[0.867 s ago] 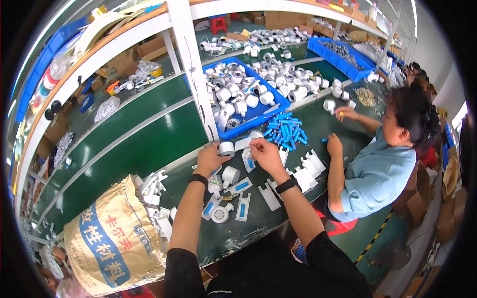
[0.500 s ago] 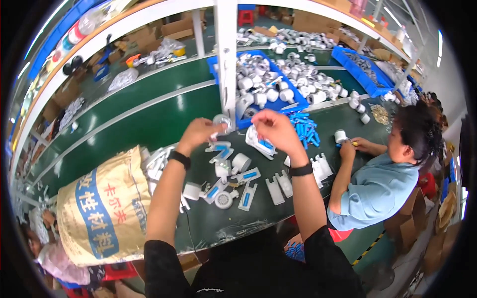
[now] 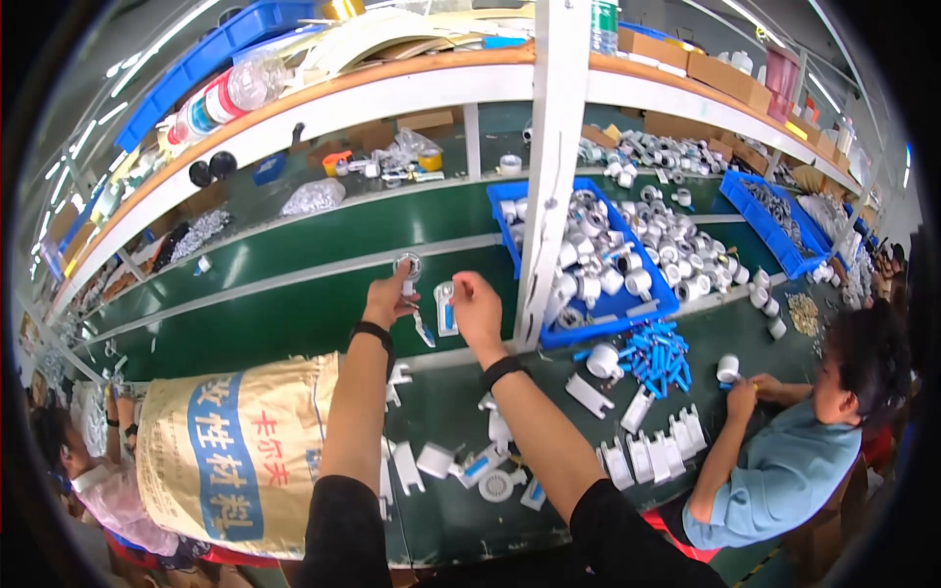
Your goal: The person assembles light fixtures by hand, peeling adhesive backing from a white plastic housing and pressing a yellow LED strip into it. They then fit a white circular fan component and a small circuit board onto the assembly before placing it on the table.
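Over the green belt, my left hand (image 3: 388, 296) is closed around a small white part with a round, ring-shaped head (image 3: 408, 264). Just below its fingers is a slim white-and-blue piece (image 3: 423, 329); whether it is held or lies on the belt I cannot tell. My right hand (image 3: 478, 312) has its fingers curled at the upper edge of a flat white housing with a blue strip (image 3: 446, 310), apparently pinching it. Under my forearms, more white housings (image 3: 483, 464) and a round slotted white disc (image 3: 497, 485) lie on the dark green table.
A blue bin (image 3: 613, 328) of white parts stands behind a white post (image 3: 551, 176). Blue cylinders (image 3: 655, 355) are heaped right of my arm, near a row of white housings (image 3: 652, 456). A large sack (image 3: 235, 456) stands left. A co-worker (image 3: 799, 461) handles a part at right.
Both hands have moved forward from above the table to over the belt. The view has shifted, showing more of the shelf. My right hand now has a blue-striped white housing at its fingers.
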`<control>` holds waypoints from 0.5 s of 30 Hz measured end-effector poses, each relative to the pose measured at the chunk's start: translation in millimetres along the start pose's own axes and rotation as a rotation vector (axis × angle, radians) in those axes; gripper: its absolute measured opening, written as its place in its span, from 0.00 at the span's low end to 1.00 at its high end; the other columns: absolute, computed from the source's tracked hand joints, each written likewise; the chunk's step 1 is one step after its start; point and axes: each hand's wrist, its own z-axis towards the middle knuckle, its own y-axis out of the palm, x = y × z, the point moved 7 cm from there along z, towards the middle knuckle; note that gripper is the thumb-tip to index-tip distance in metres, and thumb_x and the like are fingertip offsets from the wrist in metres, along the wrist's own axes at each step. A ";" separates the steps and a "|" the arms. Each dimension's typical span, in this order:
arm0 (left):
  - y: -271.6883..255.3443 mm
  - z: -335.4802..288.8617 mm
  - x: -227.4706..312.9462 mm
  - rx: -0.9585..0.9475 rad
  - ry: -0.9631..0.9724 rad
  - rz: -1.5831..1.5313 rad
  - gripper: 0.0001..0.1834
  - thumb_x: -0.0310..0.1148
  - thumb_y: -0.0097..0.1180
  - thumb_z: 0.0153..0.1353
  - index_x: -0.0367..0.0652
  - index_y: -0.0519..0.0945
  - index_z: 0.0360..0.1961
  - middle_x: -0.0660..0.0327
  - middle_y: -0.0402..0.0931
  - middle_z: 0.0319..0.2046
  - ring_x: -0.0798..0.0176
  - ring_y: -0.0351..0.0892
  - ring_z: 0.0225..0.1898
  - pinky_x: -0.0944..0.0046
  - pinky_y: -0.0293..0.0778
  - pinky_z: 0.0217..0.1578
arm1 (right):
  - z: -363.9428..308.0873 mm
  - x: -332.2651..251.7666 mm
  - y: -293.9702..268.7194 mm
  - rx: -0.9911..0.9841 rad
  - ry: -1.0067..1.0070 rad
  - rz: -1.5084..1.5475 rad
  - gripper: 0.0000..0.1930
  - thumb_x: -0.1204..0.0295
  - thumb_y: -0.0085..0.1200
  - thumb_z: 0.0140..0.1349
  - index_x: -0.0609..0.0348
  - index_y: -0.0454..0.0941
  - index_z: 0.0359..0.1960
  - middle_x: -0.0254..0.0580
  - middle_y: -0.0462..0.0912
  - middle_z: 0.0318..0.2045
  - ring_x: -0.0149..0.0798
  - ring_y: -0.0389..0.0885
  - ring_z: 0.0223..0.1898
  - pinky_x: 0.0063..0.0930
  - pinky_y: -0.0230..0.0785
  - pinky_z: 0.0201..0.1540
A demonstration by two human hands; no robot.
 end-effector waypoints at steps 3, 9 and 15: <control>-17.2 35.2 -15.6 0.046 -0.028 -0.088 0.31 0.59 0.67 0.57 0.36 0.82 0.38 0.54 0.82 0.29 0.56 0.86 0.28 0.50 0.86 0.29 | -9.0 26.8 15.4 -0.013 0.002 -0.068 0.05 0.74 0.55 0.67 0.59 0.81 0.41 0.43 0.84 0.27 0.36 0.85 0.29 0.28 0.74 0.35; -77.0 99.0 -78.2 0.251 -0.051 0.091 0.35 0.60 0.67 0.56 0.30 0.81 0.36 0.48 0.81 0.29 0.56 0.85 0.24 0.57 0.79 0.16 | -18.8 71.3 23.0 -0.131 0.159 -0.145 0.13 0.70 0.57 0.66 0.57 0.81 0.51 0.47 0.84 0.32 0.43 0.85 0.33 0.32 0.75 0.40; -80.9 58.4 -14.5 0.321 0.346 1.002 0.35 0.61 0.60 0.55 0.33 0.85 0.43 0.41 0.84 0.39 0.44 0.85 0.46 0.50 0.78 0.44 | -19.7 21.4 -14.8 -0.502 0.089 -0.203 0.18 0.70 0.56 0.66 0.54 0.79 0.57 0.53 0.85 0.38 0.46 0.85 0.36 0.33 0.75 0.42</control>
